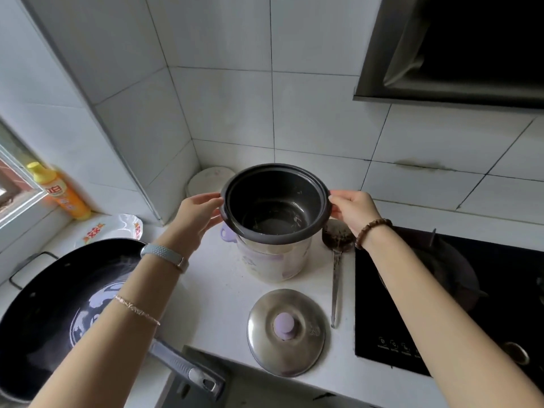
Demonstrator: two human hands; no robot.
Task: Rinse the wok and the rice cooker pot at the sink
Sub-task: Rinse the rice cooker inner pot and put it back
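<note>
The dark rice cooker pot [275, 201] is held in the air just above the white and purple cooker body [273, 262]. My left hand [198, 213] grips its rim on the left, and my right hand [353, 210] grips the rim on the right. A little water or residue lies in the pot's bottom. The black wok [59, 307] sits at the lower left under my left forearm, its grey handle [188, 369] pointing toward me.
The cooker's steel lid [287, 331] with a purple knob lies on the white counter. A metal ladle [337, 260] lies beside the black cooktop [441, 304] at right. A yellow detergent bottle [60, 191] and a patterned plate [112, 228] stand at left. A range hood hangs at upper right.
</note>
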